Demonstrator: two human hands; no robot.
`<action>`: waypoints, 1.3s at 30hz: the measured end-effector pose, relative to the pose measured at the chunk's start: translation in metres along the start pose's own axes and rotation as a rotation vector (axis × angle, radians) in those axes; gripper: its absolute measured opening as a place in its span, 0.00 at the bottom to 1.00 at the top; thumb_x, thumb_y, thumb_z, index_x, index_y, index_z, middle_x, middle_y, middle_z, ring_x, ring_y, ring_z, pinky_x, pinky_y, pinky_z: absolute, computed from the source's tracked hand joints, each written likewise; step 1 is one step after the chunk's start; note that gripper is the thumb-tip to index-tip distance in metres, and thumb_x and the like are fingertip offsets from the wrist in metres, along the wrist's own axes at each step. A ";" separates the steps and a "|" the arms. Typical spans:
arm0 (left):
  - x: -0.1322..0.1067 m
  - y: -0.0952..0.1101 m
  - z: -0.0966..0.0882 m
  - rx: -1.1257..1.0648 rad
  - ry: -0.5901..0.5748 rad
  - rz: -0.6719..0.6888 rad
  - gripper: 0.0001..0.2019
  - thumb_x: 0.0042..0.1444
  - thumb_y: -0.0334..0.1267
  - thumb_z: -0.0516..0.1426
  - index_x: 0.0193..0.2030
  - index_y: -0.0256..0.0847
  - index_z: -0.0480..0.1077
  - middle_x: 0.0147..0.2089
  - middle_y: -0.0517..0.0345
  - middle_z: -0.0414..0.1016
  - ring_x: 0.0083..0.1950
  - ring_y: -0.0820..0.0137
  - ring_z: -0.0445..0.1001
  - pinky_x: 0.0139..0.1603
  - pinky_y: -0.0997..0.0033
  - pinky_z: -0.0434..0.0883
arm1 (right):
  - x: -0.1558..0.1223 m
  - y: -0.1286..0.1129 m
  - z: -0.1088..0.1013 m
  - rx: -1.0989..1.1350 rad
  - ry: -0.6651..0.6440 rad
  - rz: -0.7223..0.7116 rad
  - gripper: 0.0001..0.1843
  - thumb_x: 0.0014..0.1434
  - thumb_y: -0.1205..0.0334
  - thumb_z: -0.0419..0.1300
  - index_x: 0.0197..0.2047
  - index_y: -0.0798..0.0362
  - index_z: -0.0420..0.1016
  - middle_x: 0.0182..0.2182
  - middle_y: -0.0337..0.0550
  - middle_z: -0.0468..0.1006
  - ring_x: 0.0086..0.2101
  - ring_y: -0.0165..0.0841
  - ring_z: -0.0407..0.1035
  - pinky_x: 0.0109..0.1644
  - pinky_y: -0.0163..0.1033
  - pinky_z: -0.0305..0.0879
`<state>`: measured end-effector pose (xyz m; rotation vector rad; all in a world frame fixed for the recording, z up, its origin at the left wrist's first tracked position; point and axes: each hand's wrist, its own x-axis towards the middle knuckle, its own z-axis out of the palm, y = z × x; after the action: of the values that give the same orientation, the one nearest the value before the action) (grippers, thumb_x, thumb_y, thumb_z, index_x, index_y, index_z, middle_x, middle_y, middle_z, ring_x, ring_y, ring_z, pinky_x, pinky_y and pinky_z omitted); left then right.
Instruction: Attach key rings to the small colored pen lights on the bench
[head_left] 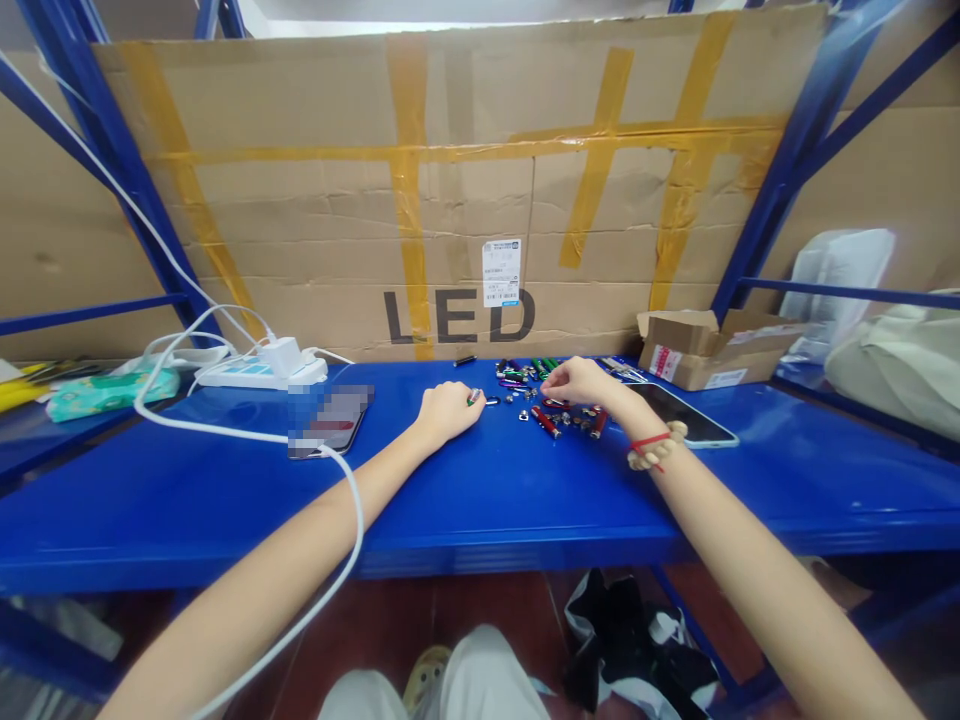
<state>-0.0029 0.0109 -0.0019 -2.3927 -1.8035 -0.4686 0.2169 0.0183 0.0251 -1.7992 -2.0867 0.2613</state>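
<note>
My left hand (451, 412) rests on the blue shelf top (480, 500), closed around a small green piece with a shiny metal end (474, 397). A small dark metal-ended piece (492, 401) lies just beside its fingertips. My right hand (576, 381) is over the pile of small parts, fingers bent down and together; whatever is between them is hidden. Below it lie a red cylinder with a metal end (546, 422), another red cylinder (598, 423) and several small silver metal bits (523, 415). Green cylinders (546, 366) and purple and black ones (513, 379) lie behind.
A tablet (690, 418) lies right of the pile, before an open cardboard box (705, 350). At left are a phone (341, 425), a power strip (247, 371) and a white cable (358, 510) crossing my left forearm. A large cardboard sheet (315, 230) stands behind.
</note>
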 end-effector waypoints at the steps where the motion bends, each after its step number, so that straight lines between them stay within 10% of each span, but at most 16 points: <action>1: 0.000 0.000 0.000 0.001 0.001 0.002 0.23 0.57 0.47 0.41 0.23 0.38 0.70 0.30 0.47 0.76 0.36 0.59 0.74 0.29 0.69 0.60 | 0.000 0.003 -0.004 -0.001 0.027 -0.014 0.10 0.47 0.62 0.60 0.33 0.55 0.79 0.27 0.42 0.79 0.29 0.31 0.72 0.31 0.30 0.63; 12: -0.003 0.004 0.000 0.013 -0.005 0.020 0.22 0.56 0.46 0.42 0.25 0.39 0.71 0.32 0.48 0.77 0.36 0.61 0.74 0.30 0.71 0.60 | -0.005 0.008 -0.009 0.032 -0.339 0.040 0.23 0.39 0.44 0.65 0.33 0.54 0.78 0.23 0.44 0.78 0.25 0.32 0.71 0.25 0.32 0.62; 23: -0.002 0.004 -0.001 0.022 -0.027 0.003 0.22 0.57 0.47 0.42 0.25 0.39 0.71 0.33 0.48 0.77 0.37 0.61 0.74 0.31 0.71 0.61 | -0.008 0.007 -0.014 0.058 -0.396 -0.015 0.31 0.36 0.38 0.64 0.36 0.54 0.78 0.25 0.44 0.78 0.28 0.33 0.71 0.28 0.31 0.63; 31: -0.003 0.004 -0.002 0.005 -0.020 0.022 0.22 0.57 0.47 0.42 0.24 0.39 0.70 0.31 0.48 0.76 0.36 0.60 0.74 0.29 0.71 0.60 | -0.001 0.010 -0.002 0.077 -0.280 -0.083 0.13 0.39 0.57 0.67 0.30 0.54 0.79 0.22 0.40 0.78 0.27 0.32 0.72 0.28 0.31 0.64; 39: -0.005 0.008 -0.005 0.006 -0.011 0.058 0.23 0.57 0.47 0.42 0.25 0.39 0.72 0.32 0.48 0.76 0.37 0.61 0.74 0.30 0.70 0.60 | -0.003 -0.006 -0.003 -0.026 0.109 -0.175 0.11 0.44 0.54 0.65 0.31 0.48 0.80 0.29 0.39 0.80 0.31 0.33 0.72 0.31 0.33 0.61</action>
<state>0.0029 0.0022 0.0017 -2.4412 -1.7320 -0.4443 0.2124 0.0144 0.0295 -1.5945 -2.1613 0.0873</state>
